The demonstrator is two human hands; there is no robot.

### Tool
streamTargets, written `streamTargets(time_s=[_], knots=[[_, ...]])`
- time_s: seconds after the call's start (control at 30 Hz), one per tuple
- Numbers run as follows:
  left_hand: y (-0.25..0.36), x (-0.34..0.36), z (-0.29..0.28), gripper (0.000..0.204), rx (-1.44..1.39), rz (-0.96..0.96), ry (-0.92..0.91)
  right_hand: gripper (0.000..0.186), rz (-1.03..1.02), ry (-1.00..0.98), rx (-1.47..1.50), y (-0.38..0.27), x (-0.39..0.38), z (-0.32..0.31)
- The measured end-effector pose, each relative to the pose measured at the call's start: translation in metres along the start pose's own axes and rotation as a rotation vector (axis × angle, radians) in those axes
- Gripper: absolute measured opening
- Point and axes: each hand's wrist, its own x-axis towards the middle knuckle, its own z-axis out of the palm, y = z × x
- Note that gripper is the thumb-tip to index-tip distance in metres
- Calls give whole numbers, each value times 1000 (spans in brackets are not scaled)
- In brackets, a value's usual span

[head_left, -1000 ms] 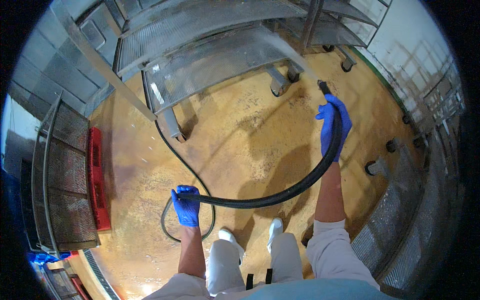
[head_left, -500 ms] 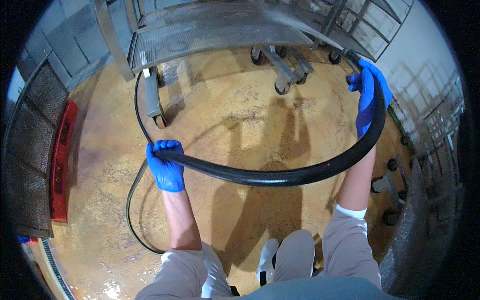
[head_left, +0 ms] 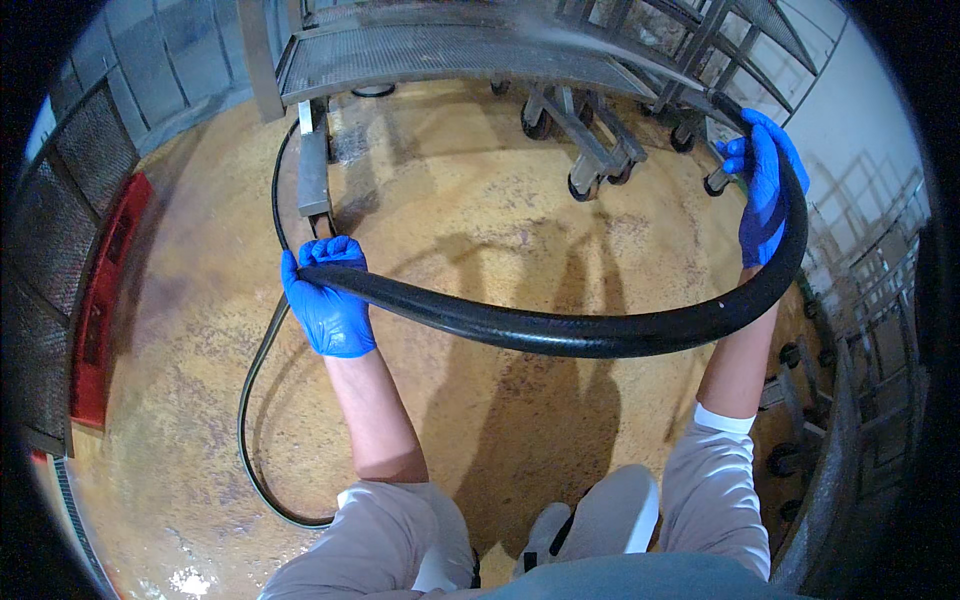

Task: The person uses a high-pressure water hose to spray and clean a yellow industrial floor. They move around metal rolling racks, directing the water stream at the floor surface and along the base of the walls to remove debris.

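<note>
A thick black hose (head_left: 560, 335) sags in a wide curve between my two blue-gloved hands. My left hand (head_left: 330, 300) is wrapped round it on the left, and from there the hose runs thinner behind the hand and down to the floor. My right hand (head_left: 765, 195), raised at the far right, grips the end that carries a dark spray nozzle (head_left: 725, 103). A pale jet of water (head_left: 630, 58) shoots from the nozzle leftward over a metal rack (head_left: 450, 58) with perforated shelves. My right palm hides part of the grip.
Wheeled metal legs (head_left: 585, 145) stand under the rack. At the left a mesh panel (head_left: 50, 260) leans beside a red plastic base (head_left: 110, 310). More wheeled racks (head_left: 880, 390) line the right wall. The tan floor (head_left: 200, 400) is wet, and a hose loop (head_left: 250, 440) lies on it.
Both hands and the hose have shifted slightly up in view, the right hand also to the right. The view has moved a little. The water jet still sprays onto the rack.
</note>
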Motion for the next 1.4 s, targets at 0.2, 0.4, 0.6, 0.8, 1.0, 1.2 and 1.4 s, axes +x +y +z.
streamTargets(time_s=[0.2,0.4,0.6,0.8,1.0,1.2,1.4], knots=[[6,0,4,33,6,-3,5,22,-64,32,-43,-4,-9,-8],[16,0,4,33,-15,19,-8,22,6,-34,45,-9,-23,0],[21,-2,5,32,-42,32,-48,20,-70,6,-19,-4,-23,-2],[24,-2,9,32,-38,45,-17,19,-34,-67,121,-14,-34,19],[12,-5,10,30,-70,41,-28,19,-80,-36,26,5,-14,9],[2,-6,6,32,-54,-10,-6,22,-211,-26,-138,4,17,-6],[-3,-11,8,33,-51,-33,-36,21,-308,-132,-150,-16,34,-3]])
